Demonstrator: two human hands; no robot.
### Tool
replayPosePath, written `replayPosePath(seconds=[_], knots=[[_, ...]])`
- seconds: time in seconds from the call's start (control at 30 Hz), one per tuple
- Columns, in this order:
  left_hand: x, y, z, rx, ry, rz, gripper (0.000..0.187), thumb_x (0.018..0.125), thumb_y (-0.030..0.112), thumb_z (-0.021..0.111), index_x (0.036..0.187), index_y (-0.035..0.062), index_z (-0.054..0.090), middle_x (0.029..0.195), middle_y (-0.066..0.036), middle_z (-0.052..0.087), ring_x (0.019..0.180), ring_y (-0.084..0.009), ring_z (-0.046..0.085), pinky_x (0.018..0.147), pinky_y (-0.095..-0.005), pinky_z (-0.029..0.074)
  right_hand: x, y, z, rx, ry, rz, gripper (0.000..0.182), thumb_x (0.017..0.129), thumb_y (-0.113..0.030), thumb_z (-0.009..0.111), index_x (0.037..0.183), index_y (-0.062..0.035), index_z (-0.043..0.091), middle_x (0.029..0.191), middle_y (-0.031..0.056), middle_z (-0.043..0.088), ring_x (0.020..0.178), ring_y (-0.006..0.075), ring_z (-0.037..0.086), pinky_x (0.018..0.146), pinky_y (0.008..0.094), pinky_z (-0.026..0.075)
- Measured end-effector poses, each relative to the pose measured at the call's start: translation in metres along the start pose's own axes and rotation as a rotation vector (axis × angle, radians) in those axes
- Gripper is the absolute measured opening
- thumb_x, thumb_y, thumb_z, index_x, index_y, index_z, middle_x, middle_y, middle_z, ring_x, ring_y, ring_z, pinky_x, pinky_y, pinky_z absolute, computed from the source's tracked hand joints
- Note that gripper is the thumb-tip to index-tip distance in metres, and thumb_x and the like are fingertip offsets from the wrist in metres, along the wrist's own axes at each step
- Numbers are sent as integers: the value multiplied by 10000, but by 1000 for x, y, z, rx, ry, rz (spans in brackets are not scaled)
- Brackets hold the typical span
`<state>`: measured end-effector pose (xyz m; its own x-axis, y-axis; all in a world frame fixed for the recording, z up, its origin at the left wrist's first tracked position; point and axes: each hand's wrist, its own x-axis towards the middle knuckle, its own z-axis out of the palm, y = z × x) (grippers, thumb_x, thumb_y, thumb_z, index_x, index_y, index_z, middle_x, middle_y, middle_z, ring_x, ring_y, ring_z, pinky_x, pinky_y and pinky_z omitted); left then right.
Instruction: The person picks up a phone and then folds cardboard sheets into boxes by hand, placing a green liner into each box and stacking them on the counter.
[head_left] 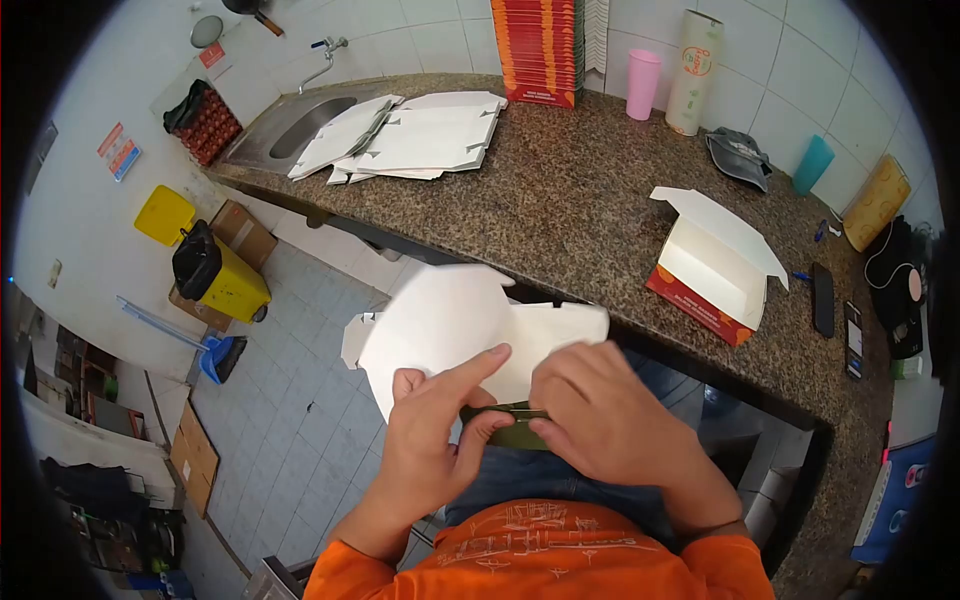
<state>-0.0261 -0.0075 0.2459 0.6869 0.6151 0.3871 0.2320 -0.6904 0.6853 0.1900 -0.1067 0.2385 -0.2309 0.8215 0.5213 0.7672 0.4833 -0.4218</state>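
Observation:
A partly folded cardboard box (450, 310), white on the inside, is held in front of my body, off the counter. Its near edge shows a dark green outer side. My left hand (435, 425) grips that edge, thumb below and index finger stretched over the white face. At the same edge, my right hand (600, 410) has its fingers curled and pinches the card close to the left thumb. Part of the folded edge is hidden behind the fingers. On the counter to the right stands a folded box (715, 275), red outside and white inside, with its lid raised.
Flat white box blanks (430, 135) lie beside the sink (290, 130). A tall stack of red-orange cartons (540, 50), a pink cup (643, 85), a cap (738, 158) and phones (822, 300) are on the granite counter (570, 180). A yellow bin (225, 280) stands on the floor.

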Motion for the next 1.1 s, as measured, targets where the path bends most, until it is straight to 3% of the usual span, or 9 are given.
replayPosePath(seconds=[0.17, 0.27, 0.33, 0.43, 0.5, 0.63, 0.8, 0.97, 1.1], knots=[[8, 14, -10, 151, -40, 176, 597, 865, 111, 838, 1432, 143, 654, 755, 63, 674, 737, -145, 641, 789, -379, 266, -5, 6, -12, 348, -64, 206, 95, 1044, -177, 654, 1074, -88, 649, 809, 91, 627, 805, 314, 628, 855, 426, 439], [0, 14, -8, 373, -36, 270, 721, 832, 197, 896, 1485, 185, 592, 1069, -35, 723, 998, -197, 673, 919, -464, 351, -5, 5, -6, 291, -185, 171, 169, 1055, -184, 634, 942, -62, 664, 753, 119, 622, 724, 304, 624, 790, 414, 453], [-3, 10, 4, 410, 527, 450, 936, 761, 319, 969, 1539, 185, 466, 1501, -223, 549, 1370, -343, 534, 1110, -507, 342, -2, -2, 0, 480, 320, 352, 268, 1053, -186, 629, 830, -37, 644, 693, 119, 611, 639, 298, 605, 709, 397, 462], [-7, 2, 38, 164, 256, 319, 1025, 711, 407, 998, 1530, 207, 415, 1628, -319, 290, 1508, -486, 333, 1182, -571, 334, 2, -16, 8, 773, 204, 375, 274, 1044, -173, 635, 818, -18, 628, 671, 122, 602, 594, 300, 590, 650, 389, 466], [-10, -28, 59, 100, 347, 325, 962, 714, 431, 996, 1478, 201, 457, 1571, -310, 354, 1475, -466, 396, 1149, -570, 390, 2, -15, 11, 743, 24, 341, 242, 1047, -217, 651, 920, -12, 674, 772, 139, 640, 721, 292, 646, 740, 418, 490], [-7, -47, 52, -351, 202, 392, 903, 698, 421, 1015, 1430, 240, 518, 1541, -255, 375, 1444, -447, 440, 1130, -546, 441, 5, -12, -3, -101, 621, 177, 510, 963, -282, 729, 1373, 12, 654, 1371, 173, 633, 1253, 384, 585, 1055, 523, 424], [0, -26, 60, -789, 21, 369, 846, 672, 440, 1027, 1358, 267, 562, 1569, -190, 377, 1435, -432, 451, 1099, -511, 517, -16, 11, 4, -147, 216, 152, 513, 914, -290, 777, 1354, -43, 689, 1401, 130, 623, 1287, 345, 579, 1101, 531, 402], [7, -27, 84, -812, 358, 526, 937, 585, 188, 1007, 1409, 76, 577, 1481, -142, 523, 1350, -363, 554, 1137, -472, 477, -41, -7, -51, -297, 596, 477, 529, 871, -416, 847, 1239, -60, 713, 1152, 185, 691, 1098, 330, 658, 935, 487, 466], [23, -31, 84, -1087, -116, 130, 983, 577, 190, 989, 1428, -22, 544, 1440, -139, 567, 1352, -339, 551, 1151, -454, 455, -66, 12, -67, 31, 462, 748, 439, 910, -313, 839, 1215, -17, 727, 1113, 192, 733, 1031, 290, 728, 909, 415, 553]])
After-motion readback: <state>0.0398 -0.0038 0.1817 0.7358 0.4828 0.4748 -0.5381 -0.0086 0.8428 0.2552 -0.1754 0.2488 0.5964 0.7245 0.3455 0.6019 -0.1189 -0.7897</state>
